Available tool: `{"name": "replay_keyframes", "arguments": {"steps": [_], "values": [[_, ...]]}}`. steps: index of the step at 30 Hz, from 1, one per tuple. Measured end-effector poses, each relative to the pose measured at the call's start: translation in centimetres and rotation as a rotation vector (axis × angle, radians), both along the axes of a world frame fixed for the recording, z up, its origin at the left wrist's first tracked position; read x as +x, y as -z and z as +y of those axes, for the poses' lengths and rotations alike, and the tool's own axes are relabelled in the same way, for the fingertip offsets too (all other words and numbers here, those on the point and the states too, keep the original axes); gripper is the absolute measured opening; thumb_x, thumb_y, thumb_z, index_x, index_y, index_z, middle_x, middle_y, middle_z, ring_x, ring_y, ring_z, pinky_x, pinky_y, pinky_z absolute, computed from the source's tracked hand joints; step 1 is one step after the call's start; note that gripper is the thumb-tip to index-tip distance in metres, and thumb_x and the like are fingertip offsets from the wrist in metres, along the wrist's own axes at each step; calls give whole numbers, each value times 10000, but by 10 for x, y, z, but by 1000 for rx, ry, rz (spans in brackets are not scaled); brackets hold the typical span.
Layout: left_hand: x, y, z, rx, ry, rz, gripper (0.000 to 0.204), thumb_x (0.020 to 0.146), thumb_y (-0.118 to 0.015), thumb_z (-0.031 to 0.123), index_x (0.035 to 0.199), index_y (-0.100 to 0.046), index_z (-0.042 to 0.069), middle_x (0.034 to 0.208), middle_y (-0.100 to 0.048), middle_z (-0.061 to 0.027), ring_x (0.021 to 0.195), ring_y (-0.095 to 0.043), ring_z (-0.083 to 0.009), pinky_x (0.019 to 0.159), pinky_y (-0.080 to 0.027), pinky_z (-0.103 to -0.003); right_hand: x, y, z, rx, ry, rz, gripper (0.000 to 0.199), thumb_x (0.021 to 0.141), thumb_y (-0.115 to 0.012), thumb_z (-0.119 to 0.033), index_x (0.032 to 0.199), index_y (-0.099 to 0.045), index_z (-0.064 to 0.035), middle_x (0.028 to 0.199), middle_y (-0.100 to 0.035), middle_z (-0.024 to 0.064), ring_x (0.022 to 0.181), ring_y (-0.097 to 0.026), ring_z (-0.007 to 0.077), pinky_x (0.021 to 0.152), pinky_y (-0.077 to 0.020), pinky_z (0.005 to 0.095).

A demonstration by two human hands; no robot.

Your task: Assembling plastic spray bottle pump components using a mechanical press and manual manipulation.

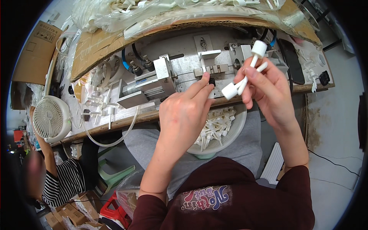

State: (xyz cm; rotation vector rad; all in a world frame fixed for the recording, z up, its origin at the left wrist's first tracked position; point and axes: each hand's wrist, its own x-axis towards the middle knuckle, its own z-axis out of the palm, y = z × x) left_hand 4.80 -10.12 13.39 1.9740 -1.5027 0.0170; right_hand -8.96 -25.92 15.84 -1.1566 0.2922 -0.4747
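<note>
My left hand (186, 111) reaches over the table edge with fingers stretched out. Its index fingertip touches the near side of a small metal holding block (217, 69), beside a white stem (203, 64). Its thumb is apart from that fingertip. My right hand (270, 82), raised to the right of the block, is closed on several white plastic stems with ribbed caps. One cap (259, 48) points up and another cap (230, 91) points down left. Below, a white basket (242, 122) of similar white pieces rests at my lap, partly hidden by my left hand.
Metal clamping cylinders (147, 86) flank the block. Loose white parts (101, 103) lie left, near a round fan (51, 119). A dark phone (291, 61) lies right. Cardboard (96, 50) and bagged parts line the back. Another person (67, 178) sits at left.
</note>
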Motion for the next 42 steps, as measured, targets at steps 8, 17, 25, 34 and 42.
{"name": "replay_keyframes", "arguments": {"steps": [8,17,25,34,42], "values": [[-10,-13,14,-283,197,709,453,749,-807,-35,1188,-699,3,1067,-713,-129,908,-688,-151,749,-579,-272,1,3,16,102,-98,83,174,993,-600,-168,1063,-586,-9,955,-676,94,657,-607,72,537,-482,201],[-7,8,6,-262,-34,166,301,719,-828,22,1004,-732,23,1101,-703,-117,864,-703,-195,720,-605,-285,0,7,-1,-259,260,-5,288,997,-540,-105,1228,-592,60,1182,-661,171,941,-668,156,822,-539,284],[-4,11,-6,-92,-70,-234,258,751,-798,154,998,-755,92,1115,-733,-14,577,-609,-194,564,-495,-288,-4,2,7,-291,156,-242,452,1036,-397,-253,1308,-493,95,1311,-567,242,1137,-628,274,1025,-449,407],[-1,10,-6,-99,-41,-234,228,728,-757,93,948,-734,39,1104,-726,-72,593,-654,-153,558,-483,-273,-11,3,20,-809,241,16,275,794,-752,18,1056,-673,4,1263,-614,166,1006,-668,185,828,-568,280],[2,17,1,-152,-4,-161,277,714,-805,138,979,-751,77,1085,-736,-48,595,-637,-178,562,-490,-286,0,19,22,-1464,261,53,276,746,-750,-28,1010,-674,1,1185,-675,123,903,-680,266,757,-539,343]]}}
